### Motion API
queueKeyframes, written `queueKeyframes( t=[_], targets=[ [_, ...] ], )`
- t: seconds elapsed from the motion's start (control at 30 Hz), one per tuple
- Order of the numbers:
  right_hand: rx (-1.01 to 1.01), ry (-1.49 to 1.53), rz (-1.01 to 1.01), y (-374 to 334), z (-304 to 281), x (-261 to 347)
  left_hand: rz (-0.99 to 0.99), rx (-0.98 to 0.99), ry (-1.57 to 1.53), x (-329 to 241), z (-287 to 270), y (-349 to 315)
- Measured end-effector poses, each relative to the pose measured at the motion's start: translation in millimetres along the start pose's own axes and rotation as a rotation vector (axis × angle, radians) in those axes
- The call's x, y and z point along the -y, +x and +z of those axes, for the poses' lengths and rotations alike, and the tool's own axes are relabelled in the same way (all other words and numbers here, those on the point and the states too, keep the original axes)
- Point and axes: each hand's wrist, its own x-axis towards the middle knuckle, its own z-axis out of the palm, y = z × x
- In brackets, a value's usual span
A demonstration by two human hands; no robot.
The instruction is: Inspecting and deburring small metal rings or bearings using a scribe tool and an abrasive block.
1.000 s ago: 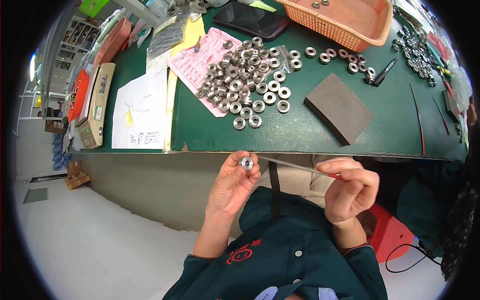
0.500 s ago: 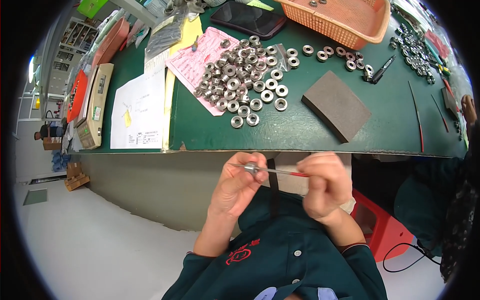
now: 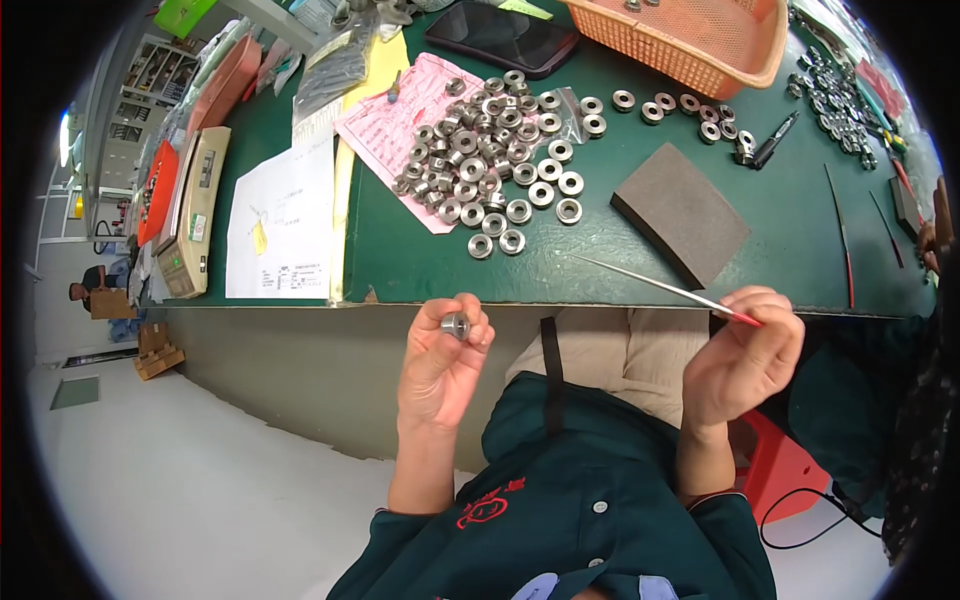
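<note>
Between the thumb and fingers of my left hand [image 3: 440, 365] is a small silver metal ring [image 3: 456, 325], its bore facing up. My right hand [image 3: 745, 355] pinches the red handle of a thin needle file [image 3: 650, 282], whose grey shaft points left over the table's front edge. The file and the held ring are apart. On the green table beyond my hands lies a heap of similar metal rings [image 3: 465, 165], partly on a pink paper [image 3: 365, 125]. A brown-grey rectangular block [image 3: 680, 212] lies to the right of the heap.
An orange plastic basket [image 3: 690, 60] and a dark phone [image 3: 500, 38] stand at the back. Another needle file [image 3: 840, 235] and a black marker [image 3: 775, 140] lie on the right. On the left are papers [image 3: 285, 225] and a scale [image 3: 195, 215]. A co-worker's hand [image 3: 940, 230] shows at far right.
The file has come out of the ring's bore. My right hand has moved right with it, and my left hand slightly left with the ring.
</note>
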Motion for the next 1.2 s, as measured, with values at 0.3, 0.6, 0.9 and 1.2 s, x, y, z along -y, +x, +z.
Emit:
queueKeyframes(
  t=[0.3,0.6,0.9,1.2],
  targets=[
    [0.419,0.140,-0.085,-14,15,14,0.027,-0.010,0.085,5,5,0],
    [0.551,0.023,-0.064,-21,34,16,-0.092,0.040,0.005,10,16,-1],
    [0.416,0.063,0.007,-15,25,18,-0.031,0.126,0.089,5,15,6],
    [0.441,0.137,-0.074,-14,27,20,-0.021,0.080,0.114,7,26,11]
  ],
)
